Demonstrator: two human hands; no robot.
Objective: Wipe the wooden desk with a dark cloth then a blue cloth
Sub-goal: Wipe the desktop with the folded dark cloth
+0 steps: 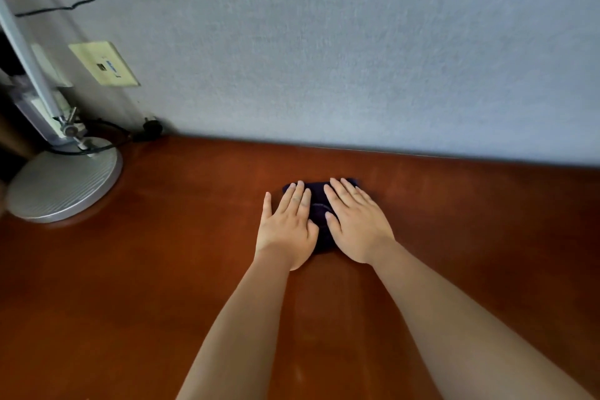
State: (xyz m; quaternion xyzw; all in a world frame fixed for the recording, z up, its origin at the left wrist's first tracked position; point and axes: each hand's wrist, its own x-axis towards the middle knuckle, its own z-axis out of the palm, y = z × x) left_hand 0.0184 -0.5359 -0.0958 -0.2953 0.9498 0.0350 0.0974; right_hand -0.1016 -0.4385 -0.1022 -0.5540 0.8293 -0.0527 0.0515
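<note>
Hands, left point(287, 224) and right point(355, 221), press flat, fingers extended, on dark cloth point(319, 204).

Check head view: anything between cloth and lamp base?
Nothing: bare desk between the cloth and lamp base, per the head view.

Grey wall point(357, 58), silver lamp base point(63, 185), wall plate point(104, 63).

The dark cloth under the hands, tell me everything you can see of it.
The dark cloth is a small, bunched wad of soft fabric, navy to almost black. It lies on the wooden desk, near the wall. The left hand and right hand press flat on it, fingers spread, covering most of it; only the middle strip and far edge show. Its full shape is hidden.
</note>
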